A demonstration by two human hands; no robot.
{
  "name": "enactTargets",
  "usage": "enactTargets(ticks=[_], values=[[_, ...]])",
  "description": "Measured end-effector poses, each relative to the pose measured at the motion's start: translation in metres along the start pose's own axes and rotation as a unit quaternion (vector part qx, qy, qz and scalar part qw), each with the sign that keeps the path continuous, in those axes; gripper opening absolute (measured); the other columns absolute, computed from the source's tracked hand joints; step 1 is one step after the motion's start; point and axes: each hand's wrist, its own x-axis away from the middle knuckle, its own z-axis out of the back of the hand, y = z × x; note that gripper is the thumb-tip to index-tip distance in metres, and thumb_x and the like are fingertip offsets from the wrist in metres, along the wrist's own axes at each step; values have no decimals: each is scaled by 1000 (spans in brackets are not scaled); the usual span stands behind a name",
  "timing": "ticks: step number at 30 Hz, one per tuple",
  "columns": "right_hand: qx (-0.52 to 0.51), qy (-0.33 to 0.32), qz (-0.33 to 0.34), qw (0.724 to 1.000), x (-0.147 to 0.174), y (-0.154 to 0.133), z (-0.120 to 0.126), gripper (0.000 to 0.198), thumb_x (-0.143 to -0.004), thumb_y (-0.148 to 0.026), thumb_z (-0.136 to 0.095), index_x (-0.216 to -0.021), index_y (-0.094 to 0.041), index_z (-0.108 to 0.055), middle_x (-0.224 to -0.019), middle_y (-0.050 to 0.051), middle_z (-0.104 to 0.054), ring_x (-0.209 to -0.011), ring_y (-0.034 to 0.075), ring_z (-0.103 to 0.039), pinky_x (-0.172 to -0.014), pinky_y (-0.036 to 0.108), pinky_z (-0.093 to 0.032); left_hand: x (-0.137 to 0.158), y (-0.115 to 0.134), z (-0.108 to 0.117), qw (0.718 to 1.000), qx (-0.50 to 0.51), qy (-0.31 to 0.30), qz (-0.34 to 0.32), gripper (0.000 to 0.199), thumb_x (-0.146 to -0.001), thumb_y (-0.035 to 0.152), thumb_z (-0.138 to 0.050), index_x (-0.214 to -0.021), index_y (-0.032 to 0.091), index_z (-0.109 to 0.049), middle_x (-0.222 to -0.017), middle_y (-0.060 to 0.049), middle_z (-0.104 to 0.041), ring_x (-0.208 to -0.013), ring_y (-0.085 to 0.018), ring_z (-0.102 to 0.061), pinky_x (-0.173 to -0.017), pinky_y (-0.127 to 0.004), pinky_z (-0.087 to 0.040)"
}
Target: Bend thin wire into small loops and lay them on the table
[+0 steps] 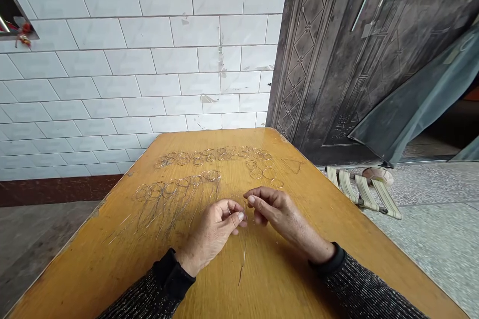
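The wire (242, 254) you are holding is a thin, pale metal strand, fine enough that parts of it nearly vanish against the yellow-brown worktop (112, 259). Its upper end curls into a faint loop between your two hands, and its long tail hangs down toward you, ending in a darker tip over the near middle of the worktop.

Your left hand (213, 232) has thumb and forefinger pressed together on the wire at the left side of that loop, the other fingers curled under. Your right hand (279, 212) sits just beside it, on the right, its fingers (251, 200) bent inward and closed toward the same loop; the strand is so thin that you cannot tell exactly where they grip it. The two hands almost touch at the fingertips.

Farther away on the worktop, left of centre, lies a fan of wires with looped heads (175, 192), their tails pointing back toward you. Beyond that, near the far edge, runs a row of small wire rings (215, 155), with a few loose rings (262, 172) and a wire triangle (292, 165) at the right end. All of these lie well apart from your hands.
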Motion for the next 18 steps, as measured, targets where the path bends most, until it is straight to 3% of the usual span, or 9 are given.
enactTargets(ticks=[5, 10, 18], values=[[-74, -31, -8, 997, 0, -3, -4, 30, -68, -44, -62, -66, -15, -52, -48, -5, -51, -38, 4, -40, -37, 18, -29, 2, 4, -4, 999, 18, -50, 10, 15, -79, 30, -53, -80, 15, -56, -80, -5, -63, -76, -15, -58, -65, -27, -42], [-109, -30, -22, 993, 1, -3, -4, 30, -69, -43, -62, -65, -16, -50, -44, -6, -50, -38, 5, -43, -39, 18, -32, 4, 9, -7, 992, 88, -73, 45, 19, -80, 32, -53, -81, 13, -57, -84, -7, -63, -76, -13, -56, -67, -26, -41], [-130, -8, -22, 991, 4, -3, -10, 27, -69, -40, -62, -68, -15, -51, -42, -6, -51, -36, 7, -48, -38, 19, -36, 2, -3, -11, 947, 291, -68, 118, 18, -72, 29, -65, -76, 12, -58, -77, -5, -62, -67, -11, -56, -62, -24, -38]])
